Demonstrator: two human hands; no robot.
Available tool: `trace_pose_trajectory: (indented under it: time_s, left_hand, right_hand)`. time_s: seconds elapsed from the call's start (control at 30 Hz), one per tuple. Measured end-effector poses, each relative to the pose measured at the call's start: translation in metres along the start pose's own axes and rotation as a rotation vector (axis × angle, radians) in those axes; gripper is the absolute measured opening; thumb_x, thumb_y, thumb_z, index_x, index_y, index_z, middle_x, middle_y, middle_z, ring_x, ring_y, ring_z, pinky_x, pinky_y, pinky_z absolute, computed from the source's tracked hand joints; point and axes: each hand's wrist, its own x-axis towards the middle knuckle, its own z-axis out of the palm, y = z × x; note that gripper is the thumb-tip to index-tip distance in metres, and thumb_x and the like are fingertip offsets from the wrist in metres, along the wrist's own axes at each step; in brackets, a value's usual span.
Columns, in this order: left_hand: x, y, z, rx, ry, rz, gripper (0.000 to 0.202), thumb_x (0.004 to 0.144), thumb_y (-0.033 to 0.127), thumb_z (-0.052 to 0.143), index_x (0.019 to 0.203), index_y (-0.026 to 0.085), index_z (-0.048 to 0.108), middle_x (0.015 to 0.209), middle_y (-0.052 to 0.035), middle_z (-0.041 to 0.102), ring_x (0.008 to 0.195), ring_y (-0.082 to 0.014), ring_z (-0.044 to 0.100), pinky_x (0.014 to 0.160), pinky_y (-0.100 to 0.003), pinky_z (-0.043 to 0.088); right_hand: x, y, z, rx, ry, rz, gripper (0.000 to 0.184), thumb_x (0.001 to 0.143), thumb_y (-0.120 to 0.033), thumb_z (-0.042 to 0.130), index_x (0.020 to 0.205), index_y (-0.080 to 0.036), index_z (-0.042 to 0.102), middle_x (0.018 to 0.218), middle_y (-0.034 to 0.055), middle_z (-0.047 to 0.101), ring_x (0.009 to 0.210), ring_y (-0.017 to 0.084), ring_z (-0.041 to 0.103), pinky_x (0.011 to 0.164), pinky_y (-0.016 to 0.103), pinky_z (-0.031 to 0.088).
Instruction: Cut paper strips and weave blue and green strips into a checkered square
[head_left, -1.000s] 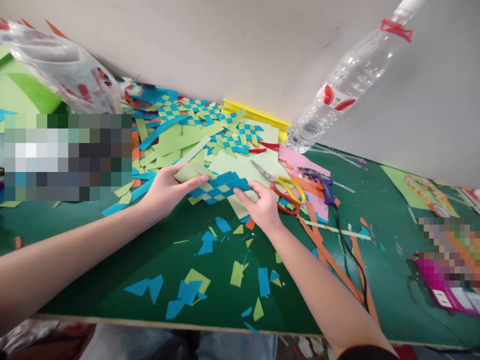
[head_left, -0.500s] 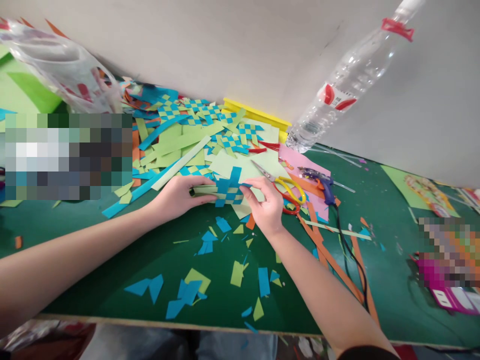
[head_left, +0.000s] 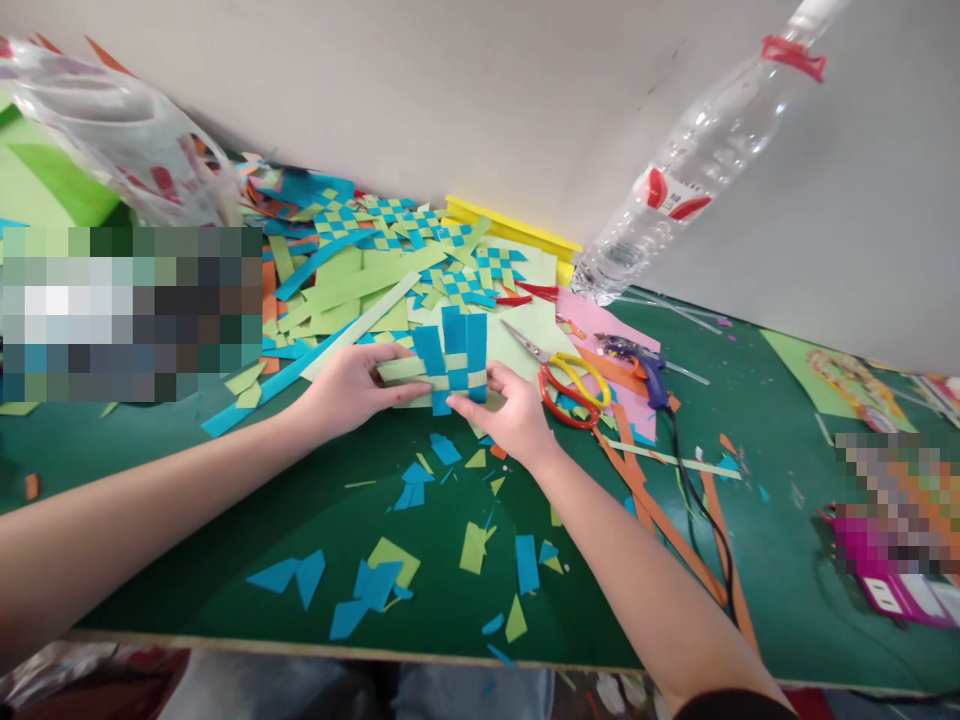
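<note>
Between my hands is a small piece of woven paper strips point(head_left: 456, 362), blue strips running up and pale green ones across. My left hand point(head_left: 358, 385) pinches the green strip ends on its left side. My right hand point(head_left: 510, 405) grips its lower right, with the thumb across the front near the bottom. Three blue strip ends stand up from the top edge. Just right of my right hand lie scissors point(head_left: 574, 385) with red and yellow handles, on pale green paper point(head_left: 517, 335). Behind the held piece are several finished-looking blue and green woven pieces point(head_left: 457, 285).
A clear plastic bottle point(head_left: 690, 170) leans near the wall. A blue glue gun point(head_left: 652, 375) with a black cord lies right of the scissors, by orange strips point(head_left: 660, 525). Blue and green scraps point(head_left: 379, 585) litter the green table point(head_left: 262, 520). A plastic bag point(head_left: 127, 140) stands at left.
Two more blue strip ends now stand up beside the first at the top of the woven piece. My right thumb has moved down and left across its lower front.
</note>
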Motion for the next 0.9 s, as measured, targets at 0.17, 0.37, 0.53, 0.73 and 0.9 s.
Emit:
trace_pose_trajectory:
  time_s: [0.17,0.37,0.53,0.73,0.9]
  left_hand:
    - [0.0004,-0.0046,0.0013,0.017,0.006,0.046,0.039,0.066,0.052,0.075,0.085,0.018,0.069,0.06,0.0029,0.06,0.045,-0.0099,0.049,0.043,-0.02,0.038]
    - [0.0001,-0.0046,-0.001,-0.065,0.009,0.096,0.036,0.075,0.052,0.067,0.077,0.016,0.065,0.068,-0.0009,0.064,0.056,-0.0113,0.054,0.05,-0.02,0.043]
    - [-0.0015,-0.0041,-0.0012,-0.086,0.032,0.069,0.036,0.074,0.049,0.068,0.066,0.016,0.058,0.055,0.0027,0.055,0.048,-0.0088,0.048,0.044,-0.019,0.038]
    - [-0.0017,-0.007,0.0017,-0.097,0.04,0.074,0.036,0.074,0.05,0.068,0.068,0.015,0.058,0.059,0.0009,0.059,0.05,-0.01,0.052,0.045,-0.02,0.041]
    - [-0.0029,-0.0075,0.002,-0.116,0.048,0.092,0.032,0.073,0.047,0.07,0.076,0.016,0.061,0.064,-0.0007,0.065,0.053,-0.0117,0.058,0.047,-0.02,0.045]
  right_hand:
    - [0.0005,-0.0012,-0.0015,-0.032,-0.028,0.066,0.03,0.078,-0.042,0.071,0.095,-0.017,0.065,0.085,0.0038,0.073,0.078,0.019,0.067,0.07,0.031,0.055]
    - [-0.0003,0.0006,-0.0012,0.006,-0.091,0.094,0.029,0.077,-0.043,0.07,0.091,-0.018,0.066,0.079,0.0018,0.07,0.066,0.015,0.061,0.063,0.028,0.05]
    - [-0.0015,0.0011,-0.0006,0.002,-0.13,0.064,0.027,0.078,-0.042,0.068,0.093,-0.019,0.065,0.077,0.0006,0.066,0.065,0.014,0.058,0.061,0.026,0.048]
    - [-0.002,-0.0041,-0.0023,-0.06,-0.121,0.028,0.035,0.078,-0.05,0.066,0.067,-0.02,0.05,0.056,-0.0066,0.038,0.052,0.009,0.033,0.049,0.023,0.031]
    - [-0.0015,-0.0039,-0.0013,-0.045,-0.09,0.03,0.046,0.085,-0.049,0.058,0.06,-0.022,0.031,0.055,-0.0082,0.022,0.052,0.008,0.025,0.048,0.023,0.025]
